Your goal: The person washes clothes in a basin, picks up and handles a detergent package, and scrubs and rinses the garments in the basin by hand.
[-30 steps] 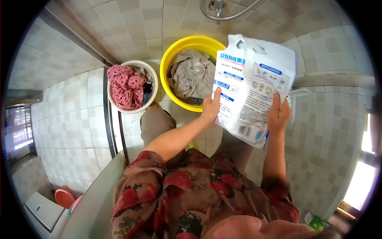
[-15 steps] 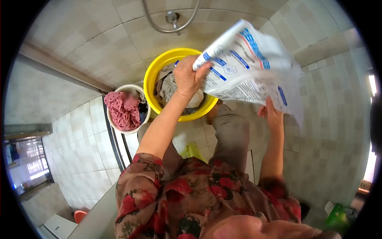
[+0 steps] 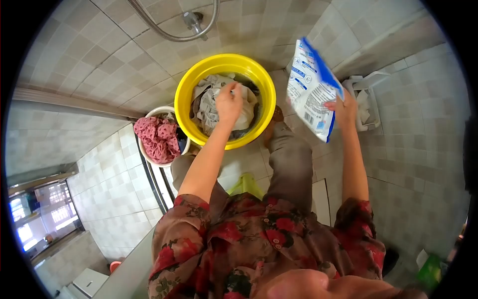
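The white-and-blue printed packet (image 3: 308,93) tilts at two o'clock, its right edge pinched between the right hand's (image 3: 346,109) fingers. At nine o'clock from it, the left hand (image 3: 229,103) is over pale clothes (image 3: 205,105) inside the yellow basin (image 3: 269,97), fingers bunched together; whether they grip anything, I cannot tell. A white tub (image 3: 187,146) of pink cloth (image 3: 158,138) stands at the basin's eight o'clock.

A lone head-worn wide-angle view from above, pitched steeply down and forward, close over a red-flowered shirt (image 3: 239,226), facing the yellow plastic basin (image 3: 182,102) just ahead, reaching the tiled wall (image 3: 269,30) beyond, frame corners rounded in black
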`<state>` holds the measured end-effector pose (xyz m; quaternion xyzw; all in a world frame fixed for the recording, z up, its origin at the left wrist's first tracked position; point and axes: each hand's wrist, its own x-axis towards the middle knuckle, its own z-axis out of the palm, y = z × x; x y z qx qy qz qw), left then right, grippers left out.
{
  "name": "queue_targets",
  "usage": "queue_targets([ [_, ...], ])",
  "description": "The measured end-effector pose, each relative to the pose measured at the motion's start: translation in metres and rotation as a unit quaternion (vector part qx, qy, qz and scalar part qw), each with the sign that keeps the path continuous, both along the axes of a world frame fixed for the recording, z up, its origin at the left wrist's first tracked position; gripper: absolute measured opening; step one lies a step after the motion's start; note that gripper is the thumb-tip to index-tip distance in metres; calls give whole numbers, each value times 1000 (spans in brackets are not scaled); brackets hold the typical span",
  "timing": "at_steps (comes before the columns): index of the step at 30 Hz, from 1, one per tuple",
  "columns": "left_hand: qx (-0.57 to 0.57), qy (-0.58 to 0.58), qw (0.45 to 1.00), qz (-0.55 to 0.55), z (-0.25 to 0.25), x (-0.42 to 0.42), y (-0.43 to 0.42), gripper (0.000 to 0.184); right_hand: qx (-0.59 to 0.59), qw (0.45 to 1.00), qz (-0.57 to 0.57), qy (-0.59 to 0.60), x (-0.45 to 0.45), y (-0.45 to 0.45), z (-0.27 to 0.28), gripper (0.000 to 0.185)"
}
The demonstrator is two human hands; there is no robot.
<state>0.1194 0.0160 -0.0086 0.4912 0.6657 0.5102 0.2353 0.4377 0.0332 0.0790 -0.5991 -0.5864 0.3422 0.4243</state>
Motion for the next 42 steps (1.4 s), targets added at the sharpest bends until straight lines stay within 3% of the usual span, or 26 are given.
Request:
queue_targets([
  [1,-11,-15,999,29,-15,-16,-6,28,-6,1000,1,5,2,7,-13,26],
  [3,-57,32,995,70,-35,-49,-13,28,39,989,48,-136,6,28,-32,28],
  [5,-103,77,985,113,-54,-74,-16,29,42,991,34,-122,11,49,-45,29],
  [7,-185,78,973,116,-74,-92,-11,31,16,999,-27,43,17,66,-60,29],
  [11,-230,42,967,105,-99,-98,4,34,9,994,-30,103,40,76,-120,27],
  [12,-233,42,966,104,-102,-99,7,34,-67,995,-38,55,52,72,-140,26],
  [13,-234,67,963,115,-104,-98,10,36,-70,995,-38,53,64,67,-169,26],
  [15,-239,89,959,125,-108,-99,18,37,-137,953,-79,-258,80,57,-215,27],
  [19,-275,55,954,104,-98,-94,31,49,-165,950,-59,-257,34,49,-161,31],
  [21,-291,22,952,88,-91,-83,38,53,-45,969,24,-241,-18,47,-93,31],
  [23,-324,123,937,41,-88,-75,41,54,-120,991,38,-48,-70,42,-51,31],
  [24,-322,85,943,-10,-96,-80,41,55,-120,991,38,-50,-88,43,-43,31],
  [26,-339,96,934,-61,-97,-84,43,55,-59,962,185,-192,-119,47,-31,32],
  [28,-356,108,922,-110,-99,-84,39,55,-51,942,226,-243,-149,49,-19,33],
  [31,-285,69,954,-61,-97,-85,26,46,-46,916,271,-292,-189,53,-22,36],
  [33,-265,-208,939,-65,-81,-91,19,29,-44,915,276,-292,-211,58,-30,37],
  [34,-278,-294,914,-39,-47,-85,12,18,-48,918,281,-276,-222,60,-38,37],
  [37,-239,-338,906,-88,-20,-92,1,18,-41,928,297,-221,-243,55,-60,37],
  [39,-220,-349,905,-101,-10,-96,-3,18,6,939,305,-157,-252,56,-83,39],
  [40,-172,-398,897,-82,3,-95,-8,18,-26,951,296,-82,-256,50,-86,45],
  [41,-125,-444,885,-63,14,-94,-15,18,-24,951,298,-80,-260,46,-98,45],
  [42,-89,-489,866,-55,26,-95,-19,15,-130,942,304,55,-265,42,-110,53],
])
